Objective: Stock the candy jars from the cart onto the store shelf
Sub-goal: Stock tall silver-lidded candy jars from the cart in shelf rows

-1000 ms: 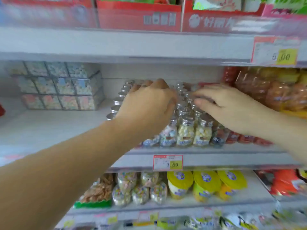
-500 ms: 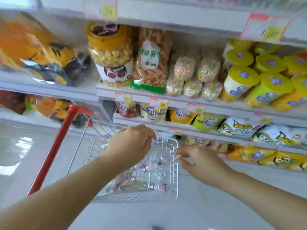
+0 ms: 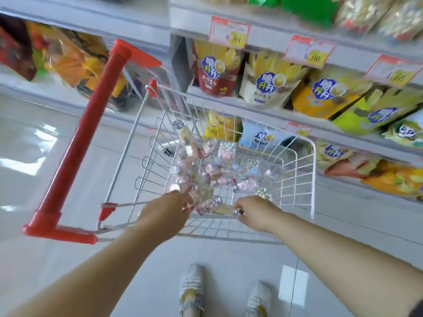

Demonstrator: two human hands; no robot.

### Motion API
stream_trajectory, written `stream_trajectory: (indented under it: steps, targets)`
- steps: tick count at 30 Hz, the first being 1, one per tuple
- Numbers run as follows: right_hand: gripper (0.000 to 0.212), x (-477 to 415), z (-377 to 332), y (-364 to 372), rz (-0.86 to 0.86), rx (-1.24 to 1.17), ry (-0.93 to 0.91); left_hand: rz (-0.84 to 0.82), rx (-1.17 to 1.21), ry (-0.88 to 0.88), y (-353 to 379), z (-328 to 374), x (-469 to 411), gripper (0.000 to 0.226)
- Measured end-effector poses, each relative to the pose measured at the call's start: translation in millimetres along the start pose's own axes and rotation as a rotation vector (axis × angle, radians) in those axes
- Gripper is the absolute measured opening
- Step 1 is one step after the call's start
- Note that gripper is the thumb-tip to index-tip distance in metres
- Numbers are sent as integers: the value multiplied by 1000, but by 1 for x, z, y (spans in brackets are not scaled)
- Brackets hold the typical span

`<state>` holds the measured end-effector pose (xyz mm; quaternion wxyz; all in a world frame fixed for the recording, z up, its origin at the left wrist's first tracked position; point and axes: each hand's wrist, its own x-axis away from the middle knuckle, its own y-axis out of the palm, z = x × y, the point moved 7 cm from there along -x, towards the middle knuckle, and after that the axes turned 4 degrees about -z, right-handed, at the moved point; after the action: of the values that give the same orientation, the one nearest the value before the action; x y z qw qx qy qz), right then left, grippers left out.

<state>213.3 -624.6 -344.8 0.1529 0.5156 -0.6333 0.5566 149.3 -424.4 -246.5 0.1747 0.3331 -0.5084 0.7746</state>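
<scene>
Several small clear candy jars (image 3: 207,170) with silver caps lie heaped in the white wire cart (image 3: 313,179), which stands in front of the store shelf (image 3: 256,108). Both my hands reach down into the basket at its near side. My right hand (image 3: 254,212) pinches the cap end of a jar (image 3: 215,208) that lies on its side between the hands. My left hand (image 3: 168,212) has its fingers down among the jars at that jar's other end; the back of the hand hides whether they hold one.
The cart's red handle (image 3: 75,145) juts out to the left. Yellow and red snack bags (image 3: 263,88) fill the low shelves behind the cart, with price tags (image 3: 229,33) above. My white shoes (image 3: 192,289) stand on pale floor tiles below the basket.
A second ago both hands were at the jars on the upper shelf. My view has dropped to the cart, and the hands have gone down into the basket among the jars.
</scene>
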Motion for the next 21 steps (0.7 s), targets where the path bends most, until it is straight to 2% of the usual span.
stream_trajectory:
  steps: [2, 5, 9, 10, 14, 21]
  targets:
    - [23, -26, 4, 15, -76, 58, 38, -15, 45, 22, 4, -6, -8, 26]
    - [36, -58, 11, 37, -123, 151, 57, -29, 44, 77, 11, -2, -13, 28]
    - [20, -80, 19, 55, -141, 212, 76, 18, -25, 117, 10, 8, -11, 30]
    - [22, -81, 19, 56, -154, 226, 67, 30, -35, 116, 9, 9, -11, 30]
    - [32, -86, 21, 57, -153, 240, 40, 65, -45, 111, 6, 7, -10, 29]
    - [26, -86, 16, 50, -146, 198, 40, 67, -58, 98, 4, 4, -12, 31]
